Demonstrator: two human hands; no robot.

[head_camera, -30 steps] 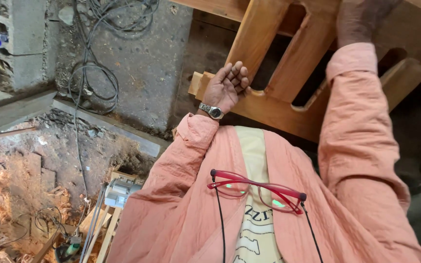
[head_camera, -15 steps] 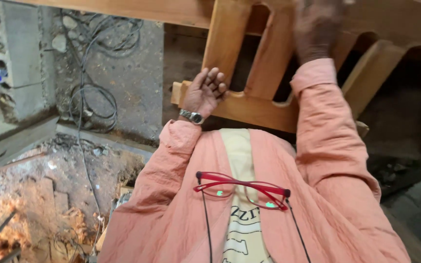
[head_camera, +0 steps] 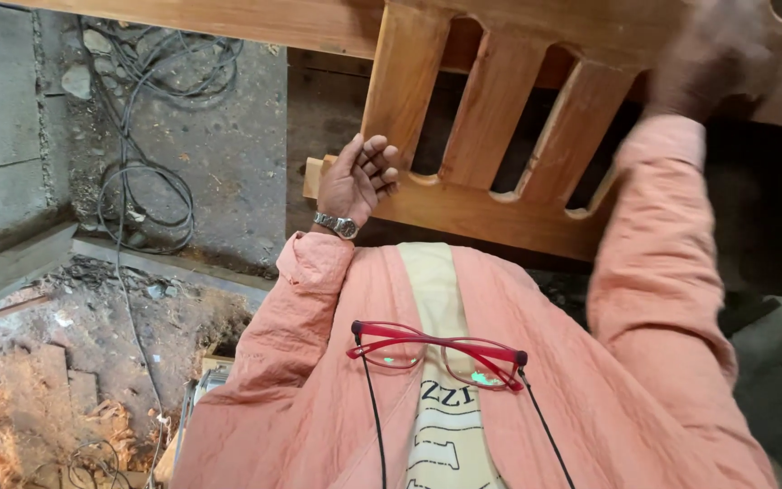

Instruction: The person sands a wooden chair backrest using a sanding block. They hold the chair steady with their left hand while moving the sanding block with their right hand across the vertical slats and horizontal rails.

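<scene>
A wooden slatted frame point(head_camera: 500, 136) with several upright slats and curved cut-outs fills the upper middle of the head view. My left hand point(head_camera: 355, 179), with a metal wristwatch point(head_camera: 335, 224) on it, lies against the left end of the frame's lower rail, fingers curled by the first slat. My right hand point(head_camera: 715, 59) is blurred at the top right and grips the frame's upper part. Both arms are in salmon-coloured sleeves. Red glasses point(head_camera: 436, 351) hang on a black cord over my chest.
Black cables point(head_camera: 142, 181) loop over the rough concrete floor at the left. A grey block wall point(head_camera: 2, 136) stands at the far left. Rubble and wood scraps point(head_camera: 47, 389) lie at the bottom left. A long timber beam point(head_camera: 228, 18) runs along the top.
The frame has shifted in the view, and my right hand now sits further right on its upper part. My left hand stays at the left end of the lower rail.
</scene>
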